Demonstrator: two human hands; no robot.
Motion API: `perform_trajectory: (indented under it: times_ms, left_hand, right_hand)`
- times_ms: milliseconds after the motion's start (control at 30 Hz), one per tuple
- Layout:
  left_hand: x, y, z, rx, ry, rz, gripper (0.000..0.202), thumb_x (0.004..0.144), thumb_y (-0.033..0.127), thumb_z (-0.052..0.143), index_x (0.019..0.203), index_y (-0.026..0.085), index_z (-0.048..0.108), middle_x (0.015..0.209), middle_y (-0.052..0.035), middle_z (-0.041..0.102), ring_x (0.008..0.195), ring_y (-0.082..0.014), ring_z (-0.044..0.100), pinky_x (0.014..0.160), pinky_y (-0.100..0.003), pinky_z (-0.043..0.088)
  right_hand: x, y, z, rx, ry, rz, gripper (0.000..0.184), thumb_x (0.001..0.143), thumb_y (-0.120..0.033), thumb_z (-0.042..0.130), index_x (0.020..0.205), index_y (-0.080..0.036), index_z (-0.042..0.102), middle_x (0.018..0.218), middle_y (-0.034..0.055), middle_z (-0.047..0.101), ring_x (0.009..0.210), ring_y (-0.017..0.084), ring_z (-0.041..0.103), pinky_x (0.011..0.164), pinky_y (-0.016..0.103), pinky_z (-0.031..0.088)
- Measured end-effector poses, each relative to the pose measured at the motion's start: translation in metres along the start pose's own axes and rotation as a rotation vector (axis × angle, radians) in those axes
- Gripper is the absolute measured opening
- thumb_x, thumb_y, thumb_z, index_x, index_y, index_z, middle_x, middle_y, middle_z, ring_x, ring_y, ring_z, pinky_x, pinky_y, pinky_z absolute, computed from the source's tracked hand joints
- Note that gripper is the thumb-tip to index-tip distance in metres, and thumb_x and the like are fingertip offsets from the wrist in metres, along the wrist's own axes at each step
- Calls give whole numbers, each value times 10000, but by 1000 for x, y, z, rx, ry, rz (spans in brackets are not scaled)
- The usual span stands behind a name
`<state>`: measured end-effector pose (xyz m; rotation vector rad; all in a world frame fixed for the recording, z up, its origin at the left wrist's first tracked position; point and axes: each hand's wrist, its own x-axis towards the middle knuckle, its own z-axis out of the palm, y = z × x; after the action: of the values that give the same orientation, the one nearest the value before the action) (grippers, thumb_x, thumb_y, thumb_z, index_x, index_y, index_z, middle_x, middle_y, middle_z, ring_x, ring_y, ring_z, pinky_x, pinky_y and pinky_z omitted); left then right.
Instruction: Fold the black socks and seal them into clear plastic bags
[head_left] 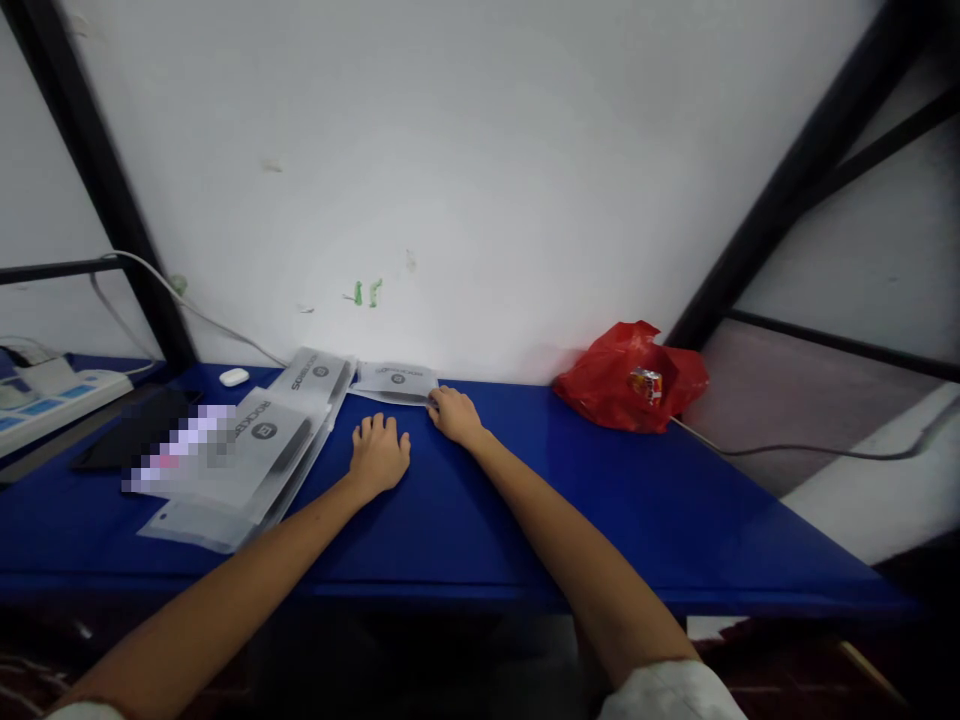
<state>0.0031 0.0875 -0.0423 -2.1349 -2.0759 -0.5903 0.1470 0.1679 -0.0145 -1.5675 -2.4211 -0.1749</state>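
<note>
My right hand is at the right end of a frosted plastic packaging bag, its fingers curled over the corner. That bag lies near the wall and bears a dark round logo with lettering. My left hand rests palm down on the blue tabletop, fingers apart and holding nothing. To its left is an overlapping pile of similar frosted bags, marked with the same logo. Another such bag lies at the back of the pile, close to the wall.
A crumpled red plastic bag with a small shiny packet sits at the back right. On the left are a white earbud case, a dark flat device, a partly blurred bright screen and a white power strip. Cables run along the wall.
</note>
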Motion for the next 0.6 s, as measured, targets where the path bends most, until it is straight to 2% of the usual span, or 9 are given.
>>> perform_trajectory:
  times_ms: [167,267,367,433,533,600]
  left_hand:
    - [-2,2,-1,-12,48,24,306,892,291,419,1094,104,554,1145,-157,561,1092,-287,473,924,-429,376]
    - [-3,1,-4,11,128,104,290,879,241,438,1112,105,543,1133,-147,564,1067,-276,479,889,-399,396]
    - [-4,0,-8,44,216,241,296,868,188,444,1138,108,535,1146,-138,562,1058,-274,480,882,-396,394]
    - [-5,0,-10,44,230,352,274,874,172,440,1121,124,550,1133,-127,568,1047,-266,486,865,-388,401]
    - [-9,3,-12,32,170,562,220,912,189,401,1001,163,600,1000,-92,600,976,-236,515,820,-359,419]
    - [-15,7,-14,41,119,675,259,937,194,355,944,171,612,895,-75,603,918,-216,533,794,-342,424]
  right_hand:
    - [4,0,-6,-66,-65,-98,236,870,-145,423,992,-144,624,1070,128,632,987,235,561,814,318,410]
    - [-6,-1,-12,-76,-70,-123,236,876,-152,420,999,-148,622,1065,122,631,974,223,558,806,303,402]
    - [-26,0,-18,-70,-65,-151,229,888,-174,422,996,-167,623,1037,98,634,943,199,560,787,278,397]
    - [-45,3,-21,-52,-56,-173,219,895,-191,429,980,-176,630,1012,84,636,915,183,563,777,266,395]
    - [-76,10,-24,69,-9,-195,193,886,-183,459,942,-180,644,954,66,637,870,160,565,771,256,399]
    - [-96,16,-25,192,46,-197,173,866,-158,487,918,-181,651,924,54,638,851,151,567,775,259,408]
